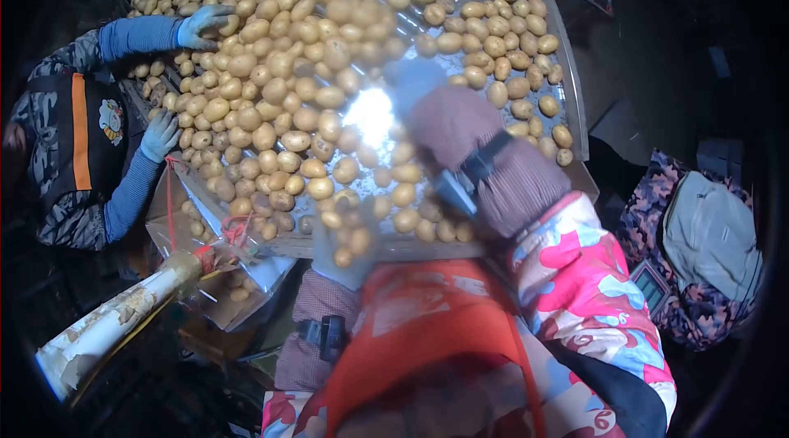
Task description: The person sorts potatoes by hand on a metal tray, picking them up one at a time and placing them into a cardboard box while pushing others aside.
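Observation:
A metal sorting table (575,109) carries a thick spread of potatoes (271,68). My right hand (415,80), gloved in pale blue and blurred, reaches over the potatoes near the middle; a bright glare lies just left of it. Its fingers are smeared. Near the table's front edge, my left hand (345,253), also in a pale glove, has several small potatoes (353,237) at its fingers; blur hides whether it grips them. Both my forearms wear brown checked sleeve covers with dark straps.
At the left, a co-worker's two gloved hands (160,136) touch the potatoes. A worn white pole (115,323) and a clear plastic-lined box (234,294) stand at the lower left. Another person's camouflage clothing (699,306) shows at the right.

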A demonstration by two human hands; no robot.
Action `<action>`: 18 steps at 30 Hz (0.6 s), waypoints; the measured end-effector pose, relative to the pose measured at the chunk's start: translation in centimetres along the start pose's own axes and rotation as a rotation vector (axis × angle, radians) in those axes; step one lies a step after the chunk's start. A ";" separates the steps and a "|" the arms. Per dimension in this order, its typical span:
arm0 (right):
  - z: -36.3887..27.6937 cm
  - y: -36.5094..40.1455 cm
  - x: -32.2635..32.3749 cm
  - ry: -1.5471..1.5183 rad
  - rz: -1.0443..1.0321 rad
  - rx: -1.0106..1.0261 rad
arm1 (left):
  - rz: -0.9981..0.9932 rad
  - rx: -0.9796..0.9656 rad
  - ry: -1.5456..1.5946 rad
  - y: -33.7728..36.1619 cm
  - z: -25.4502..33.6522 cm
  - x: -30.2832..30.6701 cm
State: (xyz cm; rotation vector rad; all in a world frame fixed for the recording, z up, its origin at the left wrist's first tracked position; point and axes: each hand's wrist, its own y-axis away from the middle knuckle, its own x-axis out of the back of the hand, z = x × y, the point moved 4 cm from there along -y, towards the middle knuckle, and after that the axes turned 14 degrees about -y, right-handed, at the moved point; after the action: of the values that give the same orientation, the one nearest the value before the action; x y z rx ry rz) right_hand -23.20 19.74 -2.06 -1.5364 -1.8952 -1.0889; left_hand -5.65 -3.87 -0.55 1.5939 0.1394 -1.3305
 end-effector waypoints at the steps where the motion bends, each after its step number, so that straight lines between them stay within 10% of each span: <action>1: 0.5 1.4 -0.9 -0.088 0.034 -0.021 | -0.023 -0.057 -0.113 -0.2 0.0 -0.2; 9: 4.4 13.3 -3.3 -0.668 0.383 -0.135 | 0.158 -0.708 -1.854 -0.7 1.4 -3.2; 14: -0.9 12.5 -1.7 -0.360 0.357 0.240 | 0.151 -0.542 -1.784 -1.3 0.0 0.2; 16: -4.1 10.0 -3.0 0.036 0.166 0.411 | 0.160 -0.996 -2.557 -0.3 0.5 -0.5; 18: -3.3 6.9 -7.3 0.347 -0.009 0.445 | 0.138 -0.908 -2.871 -0.2 0.6 -1.2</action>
State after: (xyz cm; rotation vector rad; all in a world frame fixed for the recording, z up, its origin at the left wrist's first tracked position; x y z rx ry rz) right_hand -15.02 13.21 -3.81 -1.0211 -1.7508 -0.8014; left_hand -6.63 -3.63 0.32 -1.6679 -0.9014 -1.6438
